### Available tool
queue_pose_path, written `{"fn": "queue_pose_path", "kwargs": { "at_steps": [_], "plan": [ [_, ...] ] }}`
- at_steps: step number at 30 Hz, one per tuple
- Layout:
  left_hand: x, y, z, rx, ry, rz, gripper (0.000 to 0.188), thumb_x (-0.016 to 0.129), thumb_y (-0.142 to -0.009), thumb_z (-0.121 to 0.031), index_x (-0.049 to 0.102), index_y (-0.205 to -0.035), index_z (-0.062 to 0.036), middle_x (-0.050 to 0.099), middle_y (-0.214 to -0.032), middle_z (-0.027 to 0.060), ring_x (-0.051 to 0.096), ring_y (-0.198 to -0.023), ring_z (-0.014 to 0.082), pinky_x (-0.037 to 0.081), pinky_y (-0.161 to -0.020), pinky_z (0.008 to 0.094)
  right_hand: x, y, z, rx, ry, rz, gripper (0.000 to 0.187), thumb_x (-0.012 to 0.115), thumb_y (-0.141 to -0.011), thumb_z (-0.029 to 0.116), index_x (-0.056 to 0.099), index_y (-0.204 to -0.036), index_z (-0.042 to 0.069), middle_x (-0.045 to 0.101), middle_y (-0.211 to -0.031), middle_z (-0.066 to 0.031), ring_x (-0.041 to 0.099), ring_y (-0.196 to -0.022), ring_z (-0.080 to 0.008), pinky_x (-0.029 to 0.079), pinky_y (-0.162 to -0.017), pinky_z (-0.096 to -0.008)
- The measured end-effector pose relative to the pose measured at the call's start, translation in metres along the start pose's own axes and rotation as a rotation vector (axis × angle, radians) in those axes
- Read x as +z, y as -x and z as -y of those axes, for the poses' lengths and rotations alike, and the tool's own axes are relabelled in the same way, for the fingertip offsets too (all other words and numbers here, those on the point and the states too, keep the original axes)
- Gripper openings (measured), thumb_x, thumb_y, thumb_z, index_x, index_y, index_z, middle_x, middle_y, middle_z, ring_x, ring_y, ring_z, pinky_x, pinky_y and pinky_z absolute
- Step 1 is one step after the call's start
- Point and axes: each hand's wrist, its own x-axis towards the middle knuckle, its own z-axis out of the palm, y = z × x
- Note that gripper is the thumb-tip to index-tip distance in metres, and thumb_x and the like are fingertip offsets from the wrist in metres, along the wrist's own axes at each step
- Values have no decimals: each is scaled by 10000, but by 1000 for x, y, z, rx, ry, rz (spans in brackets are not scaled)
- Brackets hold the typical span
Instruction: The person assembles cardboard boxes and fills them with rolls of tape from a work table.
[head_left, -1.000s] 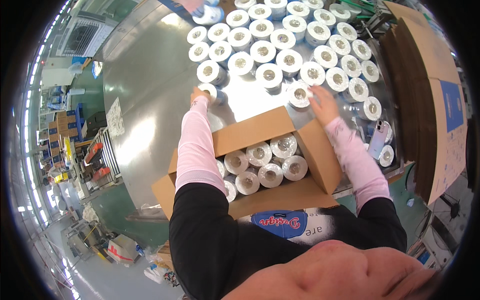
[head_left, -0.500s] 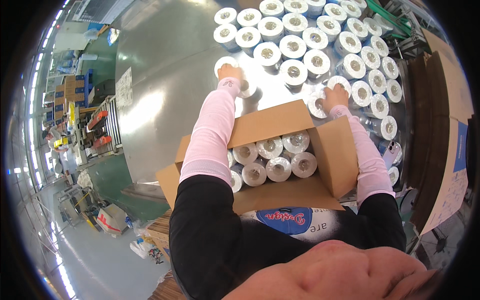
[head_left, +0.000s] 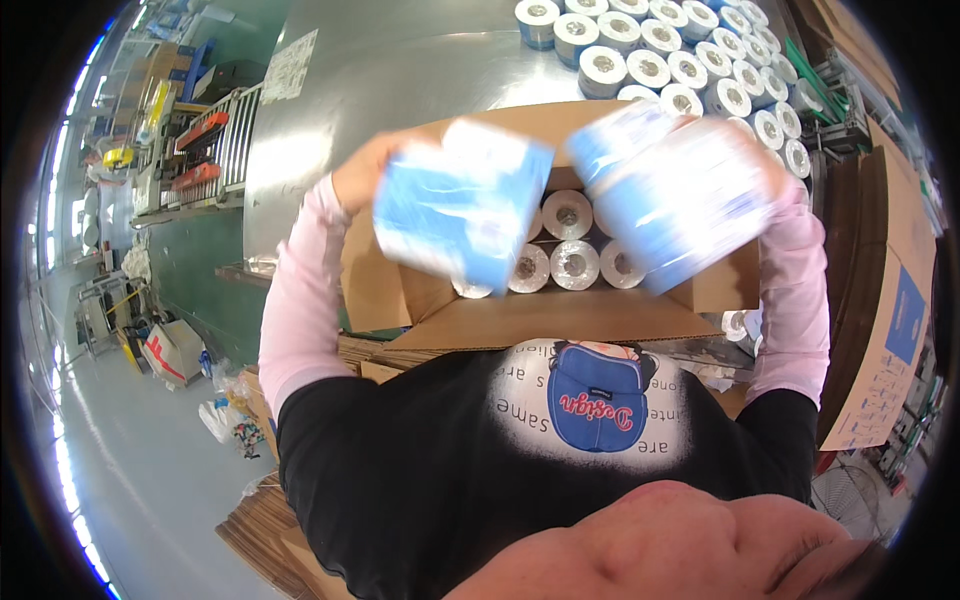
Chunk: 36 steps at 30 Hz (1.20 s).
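My left hand (head_left: 362, 172) grips blue-and-white plastic-wrapped rolls (head_left: 455, 210), held tilted above the left part of an open cardboard box (head_left: 560, 322). On the other side, my right hand (head_left: 768, 170) is closed on more wrapped rolls (head_left: 675, 195), tilted over the box's right part. Both loads are smeared by motion; each looks like a pair, though I cannot make out the exact count. Inside the box, white rolls (head_left: 575, 265) lie with their round ends and cores showing. The held rolls hide part of the box and its contents.
Many upright wrapped rolls (head_left: 660, 37) stand at the far right of the metal table (head_left: 400, 60). Stacked flat cardboard (head_left: 870, 330) rises along the right side. A roller conveyor (head_left: 230, 140) stands at the left, and more cardboard (head_left: 255, 535) lies at the lower left.
Both hands have left the tabletop and come back toward me, each lifting wrapped rolls over the box. The view has shifted, with the box now higher in the picture.
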Motion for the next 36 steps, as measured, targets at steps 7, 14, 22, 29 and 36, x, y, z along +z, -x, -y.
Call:
{"fn": "queue_pose_path", "kwargs": {
  "at_steps": [7,14,22,29,36],
  "plan": [
    [107,33,42,31,-1208,61,250,704,-648,-105,697,-898,-98,528,-972,119,499,-1004,316,440,-889,406,229,-102,-44,259,779,27,414,699,-755,260,661,-1114,57,584,-1092,-160,564,-1030,-363,464,-893,-412],
    [76,-18,61,-185,-973,158,337,622,-817,-123,650,-1152,-103,688,-932,145,654,-855,307,517,-840,442,167,-54,-33,195,465,-83,298,639,-816,143,645,-1105,73,652,-1108,-123,587,-1053,-341,461,-933,-414],
    [65,-255,78,114,-1083,-341,403,684,-831,-282,612,-1208,-158,571,-1266,161,523,-1171,348,419,-1009,421,149,69,-92,429,246,-912,556,518,-921,246,394,-1413,18,383,-1451,-227,322,-1376,-362,242,-1143,-398],
    [124,-430,106,-674,-1132,-372,863,744,-663,-620,474,-1346,-166,438,-1356,180,387,-1311,313,374,-1057,449,37,181,-193,858,930,-1004,499,617,-746,40,619,-1233,148,459,-1384,-194,357,-1333,-407,331,-1093,-453],
    [97,-398,95,-165,-1367,-270,679,796,-687,-394,542,-1280,-185,430,-1373,173,402,-1301,331,363,-1067,418,-53,188,-249,1213,992,-120,399,474,-924,121,591,-1284,249,194,-1573,-137,139,-1470,-290,202,-1143,-525]
  ]
}}
